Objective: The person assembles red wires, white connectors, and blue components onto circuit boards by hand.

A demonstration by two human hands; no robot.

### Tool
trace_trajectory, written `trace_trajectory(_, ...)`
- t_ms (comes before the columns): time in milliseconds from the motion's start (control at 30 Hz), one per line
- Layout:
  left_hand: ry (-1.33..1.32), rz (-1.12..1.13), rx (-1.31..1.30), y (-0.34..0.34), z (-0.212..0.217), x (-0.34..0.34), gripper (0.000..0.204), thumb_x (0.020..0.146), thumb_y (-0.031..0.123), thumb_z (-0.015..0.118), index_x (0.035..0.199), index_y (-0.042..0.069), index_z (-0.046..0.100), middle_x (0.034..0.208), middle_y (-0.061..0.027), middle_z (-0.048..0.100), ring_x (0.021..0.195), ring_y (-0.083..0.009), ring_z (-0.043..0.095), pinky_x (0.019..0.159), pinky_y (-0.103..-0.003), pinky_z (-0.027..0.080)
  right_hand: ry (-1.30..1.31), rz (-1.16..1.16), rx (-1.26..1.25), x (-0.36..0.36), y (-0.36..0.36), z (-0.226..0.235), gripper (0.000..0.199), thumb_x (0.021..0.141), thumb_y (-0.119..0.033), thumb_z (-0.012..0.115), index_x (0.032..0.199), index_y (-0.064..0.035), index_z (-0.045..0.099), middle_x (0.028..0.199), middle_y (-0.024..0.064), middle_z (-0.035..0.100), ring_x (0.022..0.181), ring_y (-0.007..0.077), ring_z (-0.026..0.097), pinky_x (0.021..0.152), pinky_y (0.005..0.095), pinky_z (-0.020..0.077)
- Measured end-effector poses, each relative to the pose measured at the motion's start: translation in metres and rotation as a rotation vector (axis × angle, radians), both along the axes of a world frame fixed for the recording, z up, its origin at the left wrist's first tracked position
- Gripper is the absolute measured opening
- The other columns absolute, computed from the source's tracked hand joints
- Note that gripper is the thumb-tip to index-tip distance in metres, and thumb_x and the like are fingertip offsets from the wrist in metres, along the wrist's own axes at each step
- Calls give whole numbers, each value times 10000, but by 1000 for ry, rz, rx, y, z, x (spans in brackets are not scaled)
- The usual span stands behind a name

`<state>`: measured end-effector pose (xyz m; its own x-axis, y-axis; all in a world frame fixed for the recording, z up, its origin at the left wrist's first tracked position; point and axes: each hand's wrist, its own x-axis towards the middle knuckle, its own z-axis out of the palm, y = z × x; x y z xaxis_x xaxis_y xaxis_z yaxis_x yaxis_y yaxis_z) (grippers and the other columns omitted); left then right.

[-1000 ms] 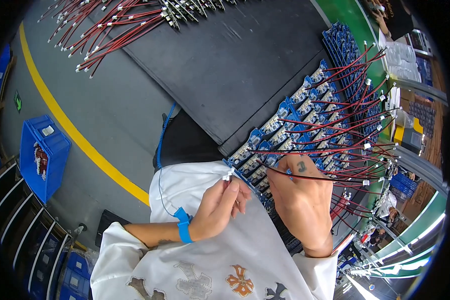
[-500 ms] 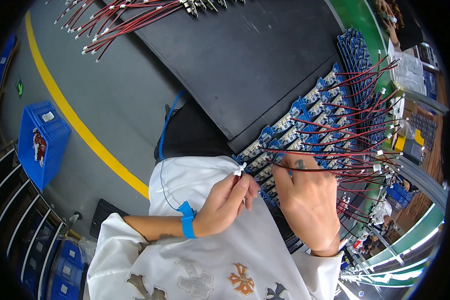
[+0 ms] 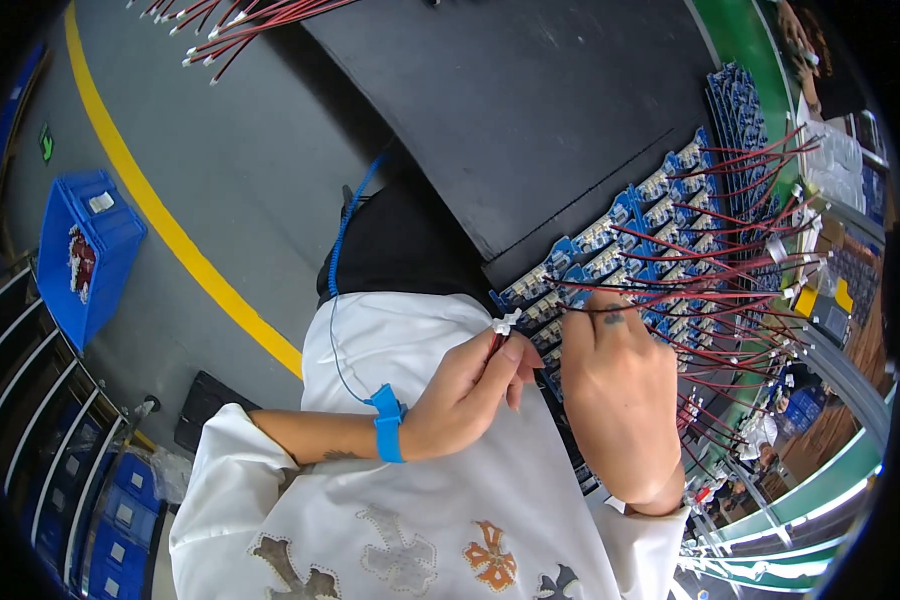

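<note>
My left hand (image 3: 465,395), with a blue wrist strap (image 3: 387,424) and a blue coiled cord, pinches a small white plug (image 3: 505,322) on red and black wires near the front edge of the black bench mat (image 3: 530,110). My right hand (image 3: 615,395) lies palm down on the rows of blue circuit boards (image 3: 660,240), fingertips on a red wire at one board. Many red and black wire leads (image 3: 740,280) stick out of the boards to the right.
A bundle of loose red and black wire leads (image 3: 240,25) lies at the top. A blue crate (image 3: 85,250) stands on the grey floor left of a yellow line (image 3: 170,225). Blue bins (image 3: 120,510) fill racks at lower left. Another person's arm (image 3: 800,40) shows at top right.
The view has shifted a little. My left hand has lifted the white plug slightly closer to the boards; my right hand stays on the boards.
</note>
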<state>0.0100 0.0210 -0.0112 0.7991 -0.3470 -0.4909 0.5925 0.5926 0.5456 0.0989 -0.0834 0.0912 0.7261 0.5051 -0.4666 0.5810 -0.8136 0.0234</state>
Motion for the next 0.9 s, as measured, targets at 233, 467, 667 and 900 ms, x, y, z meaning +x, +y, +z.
trace_trajectory(233, 18, 12, -2, 0, -3, -3, 291, 1026, 217, 360, 938, -4, 528, 784, -32, 526, 623, -82, 463, 577, -227, 420, 66, 46, 44, -1, -8, -4, 132, 664, -7, 578, 777, -5, 509, 847, 140, 534, 735, 273, 566, 527, 349, 470)
trace_trajectory(467, -491, -151, -14, 13, 5, -13, 164, 945, 56, 390, 974, -5, 539, 808, -86, 556, 630, -155, 507, 596, -276, 427, 33, -250, 788, -57, -31, 18, 247, 657, 7, 754, 891, 25, 677, 920, 145, 605, 791, 241, 622, 626, 299, 486)
trace_trajectory(667, -521, -441, 5, 9, 9, -5, 202, 927, 46, 442, 1087, -20, 547, 787, -112, 568, 669, -229, 556, 619, -338, 447, 406, -910, 1348, -83, -46, -22, 138, 765, 51, 696, 900, 32, 683, 1023, 213, 630, 940, 292, 628, 767, 372, 531)
trace_trajectory(900, -364, -148, 85, -7, 11, -11, 257, 995, 111, 365, 1011, -39, 574, 913, -100, 617, 871, -149, 560, 787, -272, 461, 166, -999, 1632, -102, -55, -36, 109, 931, 10, 501, 1032, 15, 460, 1019, 233, 617, 844, 285, 636, 745, 418, 517)
